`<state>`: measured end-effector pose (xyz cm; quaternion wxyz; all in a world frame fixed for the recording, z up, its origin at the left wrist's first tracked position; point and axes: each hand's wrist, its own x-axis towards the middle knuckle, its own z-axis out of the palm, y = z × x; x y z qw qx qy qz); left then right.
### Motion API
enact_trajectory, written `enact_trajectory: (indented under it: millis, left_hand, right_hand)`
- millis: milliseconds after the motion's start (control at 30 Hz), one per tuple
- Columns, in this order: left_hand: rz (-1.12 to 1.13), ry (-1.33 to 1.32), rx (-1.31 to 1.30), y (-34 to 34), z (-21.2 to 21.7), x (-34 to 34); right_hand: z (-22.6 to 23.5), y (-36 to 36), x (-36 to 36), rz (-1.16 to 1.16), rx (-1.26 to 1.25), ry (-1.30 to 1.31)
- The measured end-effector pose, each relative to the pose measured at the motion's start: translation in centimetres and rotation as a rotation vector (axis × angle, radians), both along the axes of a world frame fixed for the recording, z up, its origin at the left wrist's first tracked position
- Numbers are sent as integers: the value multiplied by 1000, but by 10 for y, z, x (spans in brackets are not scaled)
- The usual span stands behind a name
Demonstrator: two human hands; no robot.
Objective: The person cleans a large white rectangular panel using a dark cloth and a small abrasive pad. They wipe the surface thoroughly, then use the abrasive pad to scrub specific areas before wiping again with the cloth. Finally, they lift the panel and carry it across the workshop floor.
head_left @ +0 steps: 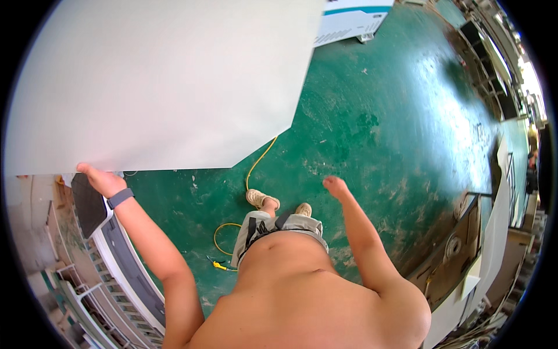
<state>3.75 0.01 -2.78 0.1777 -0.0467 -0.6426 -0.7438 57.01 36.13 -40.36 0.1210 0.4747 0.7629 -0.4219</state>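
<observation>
A large white panel (163, 75) with one angled corner fills the upper left, high above the floor. My left hand (106, 181), with a dark band on its wrist, is at the panel's near edge. Its thumb lies over the top face, and the other fingers are hidden below the sheet. My right hand (335, 187) hangs over the floor to the right of my feet, apart from the panel. Its fingers look curled in, with nothing visible in them.
A yellow hose (261, 160) crosses the green floor (372, 145) by my feet, ending near a yellow air gun (220, 266). A slatted conveyor-like frame (125, 267) stands left. Boards and metal frames (465, 244) line the right. A white-and-teal machine (354, 20) is ahead.
</observation>
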Motion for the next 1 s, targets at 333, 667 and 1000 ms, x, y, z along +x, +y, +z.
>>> enact_trajectory:
  millis: [333, 667, 1000]
  left_hand:
    - [181, 25, 147, -18, -7, 6]
    - [101, -2, -32, -6, -26, 53]
    - [354, 130, 273, -17, -16, 64]
  right_hand:
    - [40, 189, -292, -534, -176, 1044]
    - [64, 175, -375, -621, -382, 949]
    - [193, 80, -537, -172, 14, 966]
